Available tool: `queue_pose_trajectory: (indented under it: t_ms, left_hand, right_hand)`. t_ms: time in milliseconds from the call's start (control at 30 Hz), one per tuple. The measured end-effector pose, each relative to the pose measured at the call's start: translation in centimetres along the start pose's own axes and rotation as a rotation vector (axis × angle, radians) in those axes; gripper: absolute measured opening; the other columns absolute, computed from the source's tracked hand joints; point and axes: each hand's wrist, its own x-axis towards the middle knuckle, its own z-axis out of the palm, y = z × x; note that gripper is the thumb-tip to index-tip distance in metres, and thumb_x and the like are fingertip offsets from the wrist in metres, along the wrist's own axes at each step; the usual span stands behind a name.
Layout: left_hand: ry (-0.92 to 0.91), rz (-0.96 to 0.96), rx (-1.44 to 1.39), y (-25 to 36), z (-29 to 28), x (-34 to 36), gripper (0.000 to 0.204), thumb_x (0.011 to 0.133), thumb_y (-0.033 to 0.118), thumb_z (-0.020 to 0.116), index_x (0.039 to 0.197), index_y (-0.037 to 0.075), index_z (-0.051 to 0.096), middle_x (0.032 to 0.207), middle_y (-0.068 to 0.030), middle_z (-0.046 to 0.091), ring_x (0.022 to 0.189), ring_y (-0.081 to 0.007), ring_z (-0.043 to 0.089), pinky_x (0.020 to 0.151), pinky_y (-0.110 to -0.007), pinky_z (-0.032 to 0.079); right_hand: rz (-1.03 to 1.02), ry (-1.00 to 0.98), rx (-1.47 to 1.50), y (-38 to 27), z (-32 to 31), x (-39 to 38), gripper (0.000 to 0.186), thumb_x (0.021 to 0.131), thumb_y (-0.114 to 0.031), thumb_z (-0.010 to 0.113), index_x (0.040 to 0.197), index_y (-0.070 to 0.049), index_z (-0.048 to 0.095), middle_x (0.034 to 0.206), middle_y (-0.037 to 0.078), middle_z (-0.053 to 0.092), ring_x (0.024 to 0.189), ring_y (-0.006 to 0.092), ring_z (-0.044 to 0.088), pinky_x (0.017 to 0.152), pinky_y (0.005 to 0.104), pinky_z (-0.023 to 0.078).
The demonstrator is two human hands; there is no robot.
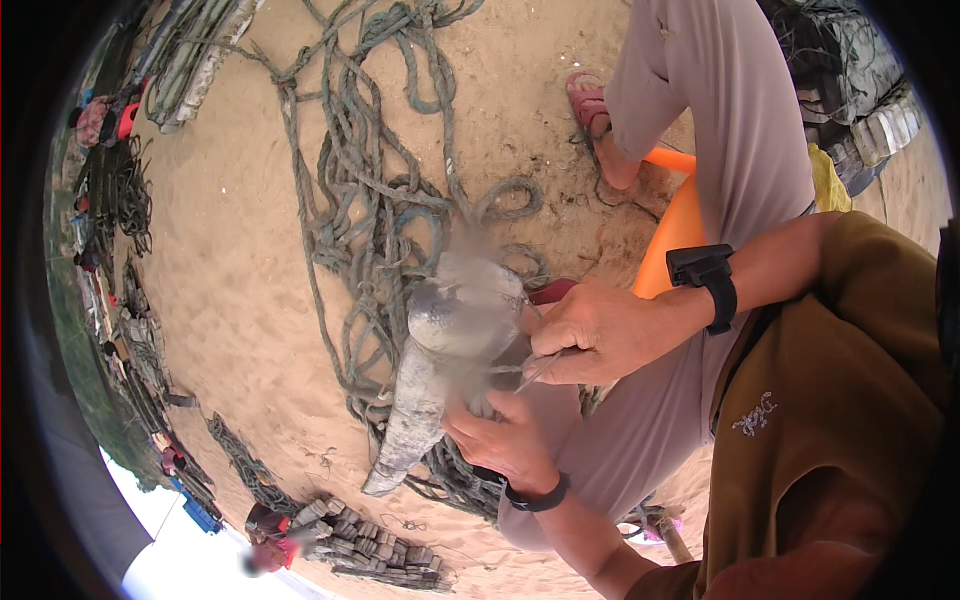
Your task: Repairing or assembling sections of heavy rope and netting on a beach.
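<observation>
My right hand (598,335), with a black watch (697,268) on its wrist, is closed on a thin cord (550,368) that sticks out from its fingers. My left hand (505,440), wearing a dark wristband, sits just below it in the picture. Its fingers curl against a grey rope (480,405) beside a worn, whitish float (405,425). Another pale, rounded piece (440,318) lies across the float's upper end, but a smear on the picture blurs it and the spot between my hands.
Tangled grey-green rope (370,170) covers the sand beyond my hands. An orange seat-like thing (672,235) shows by my leg. Stacked pale blocks (375,545) lie at the lower left, a person (268,540) near them. More bundles (850,90) are at the upper right.
</observation>
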Motion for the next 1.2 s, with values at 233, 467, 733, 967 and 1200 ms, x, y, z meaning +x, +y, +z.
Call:
queue_pose_trajectory:
  t_ms: [233,467,733,967,1200]
  left_hand:
    - [0.147,-0.082,-0.137,-1.4,-0.5,-0.4,0.045,0.097,0.038,0.047,0.113,-0.004,0.052,0.094,-0.0207,0.058,0.076,-0.0379,0.06,0.06,-0.044,0.048]
    - [0.301,-0.057,-0.207,-3.8,-1.3,-0.4,0.056,0.1,0.05,0.035,0.102,0.001,0.061,0.084,-0.0134,0.064,0.069,-0.0301,0.062,0.057,-0.038,0.047]
    - [0.242,-0.07,-0.383,-4.0,-1.7,0.5,0.057,0.099,0.051,0.038,0.102,-0.001,0.061,0.085,-0.0123,0.063,0.073,-0.0257,0.061,0.06,-0.036,0.048]
    - [0.122,-0.067,-0.482,-4.7,-1.4,1.0,0.052,0.097,0.049,0.046,0.104,-0.001,0.06,0.088,-0.0128,0.062,0.08,-0.0239,0.06,0.069,-0.039,0.049]
    - [0.061,-0.095,-0.357,-3.4,-0.9,1.3,0.044,0.095,0.044,0.053,0.104,0.001,0.06,0.092,-0.0136,0.062,0.084,-0.0257,0.06,0.072,-0.04,0.048]
  right_hand:
    - [-0.215,0.011,-0.169,-2.5,1.6,-1.2,0.031,0.079,-0.028,0.066,0.062,-0.005,0.055,0.054,0.007,0.054,0.048,0.0276,0.056,0.044,0.039,0.038]
    - [-0.158,-0.003,-0.118,-6.3,1.8,1.4,0.03,0.079,-0.027,0.065,0.065,-0.003,0.056,0.055,0.008,0.054,0.049,0.0296,0.057,0.045,0.0399,0.041]
    - [-0.043,0.033,-0.006,-4.9,4.2,-0.9,0.027,0.08,-0.025,0.064,0.067,-0.002,0.056,0.055,0.009,0.054,0.051,0.0317,0.057,0.047,0.0413,0.043]
    - [0.059,0.031,0.066,-5.2,4.9,-0.5,0.026,0.08,-0.023,0.062,0.069,-0.001,0.057,0.055,0.011,0.054,0.052,0.0336,0.058,0.049,0.0424,0.045]
    - [0.079,0.056,0.262,-5.6,5.8,-0.9,0.025,0.081,-0.022,0.059,0.071,0.001,0.057,0.055,0.015,0.053,0.054,0.0354,0.058,0.05,0.0437,0.045]
